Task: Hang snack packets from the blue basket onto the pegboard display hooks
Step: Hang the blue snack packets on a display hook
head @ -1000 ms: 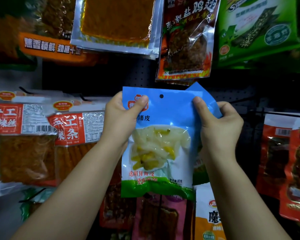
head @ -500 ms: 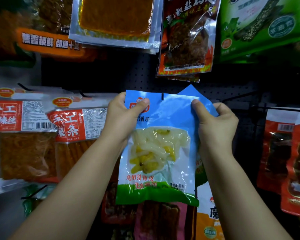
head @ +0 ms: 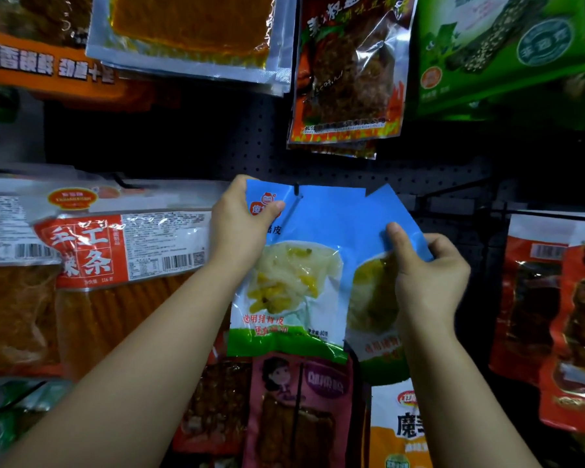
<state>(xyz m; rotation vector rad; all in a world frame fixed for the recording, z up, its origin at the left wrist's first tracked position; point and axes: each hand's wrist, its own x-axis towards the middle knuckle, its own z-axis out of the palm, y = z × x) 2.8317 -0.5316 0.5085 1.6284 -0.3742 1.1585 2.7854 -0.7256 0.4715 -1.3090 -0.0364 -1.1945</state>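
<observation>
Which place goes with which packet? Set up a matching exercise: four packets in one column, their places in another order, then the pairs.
Things:
1. blue packet on the hook
2. second blue packet
3. green packet
4. pink packet

Places:
A. top right of the pegboard
B. pinched at its top corner by the left hand
C. below the blue packets
D. gripped by the right hand

Pairs: 1-B, 2-D, 3-A, 4-C
</observation>
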